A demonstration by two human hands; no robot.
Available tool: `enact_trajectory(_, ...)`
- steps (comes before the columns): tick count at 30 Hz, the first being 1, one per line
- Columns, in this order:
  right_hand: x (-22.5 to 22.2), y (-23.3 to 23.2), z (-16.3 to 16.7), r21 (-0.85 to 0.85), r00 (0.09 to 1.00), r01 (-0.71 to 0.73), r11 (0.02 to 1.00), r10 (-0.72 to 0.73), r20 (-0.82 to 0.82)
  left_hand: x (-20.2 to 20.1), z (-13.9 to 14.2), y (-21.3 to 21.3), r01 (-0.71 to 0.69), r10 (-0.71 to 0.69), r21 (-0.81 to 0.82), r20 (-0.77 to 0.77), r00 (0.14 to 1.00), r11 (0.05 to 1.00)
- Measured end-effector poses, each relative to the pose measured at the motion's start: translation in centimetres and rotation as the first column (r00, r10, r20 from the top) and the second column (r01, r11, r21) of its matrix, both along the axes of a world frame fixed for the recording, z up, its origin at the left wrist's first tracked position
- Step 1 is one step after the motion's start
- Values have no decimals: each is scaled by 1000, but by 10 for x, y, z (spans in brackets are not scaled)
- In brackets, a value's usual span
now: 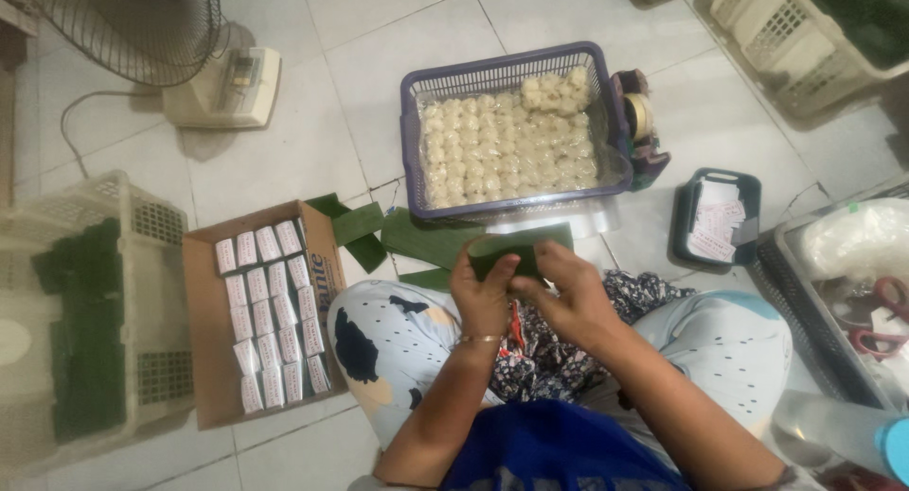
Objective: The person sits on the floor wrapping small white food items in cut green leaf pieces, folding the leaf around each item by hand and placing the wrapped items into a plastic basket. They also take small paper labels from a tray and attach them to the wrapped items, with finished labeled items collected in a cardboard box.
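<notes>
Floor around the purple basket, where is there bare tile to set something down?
Bare tile lies between the purple basket and the fan base, and right of the tape dispenser above the dark tray. It is crowded in front of the basket, where green leaf strips meet the cardboard box and both hands.

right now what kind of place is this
Probably a home food-packing spot on a tiled floor: both hands fold a green leaf beside a purple basket of pale dough pieces and a cardboard box of labelled wrapped packets.
</notes>
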State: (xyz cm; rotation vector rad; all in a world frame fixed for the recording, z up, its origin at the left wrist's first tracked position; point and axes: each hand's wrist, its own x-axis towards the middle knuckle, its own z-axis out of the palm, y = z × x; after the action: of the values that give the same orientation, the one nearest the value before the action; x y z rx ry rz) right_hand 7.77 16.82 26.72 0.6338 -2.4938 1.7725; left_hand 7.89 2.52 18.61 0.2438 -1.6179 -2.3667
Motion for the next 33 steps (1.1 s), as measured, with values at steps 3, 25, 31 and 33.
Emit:
enact_trajectory(3,-9,-3,-6,-18,984,165,986,-163,77,9,10,4,198,-196,133,-30,980,971)
enact_trajectory(25,-6,13,-91,83,946,295,952,-303,112,-6,-71,6,127,-160,316,79,984,940)
enact_trajectory(31,-14,19,-134,155,887,232,960,-274,372,-5,-163,7,32,-135,230,446,885,973)
enact_trajectory(33,-24,25,-158,275,811,196,941,-314,494,-10,-184,10,62,-158,219,454,877,974)
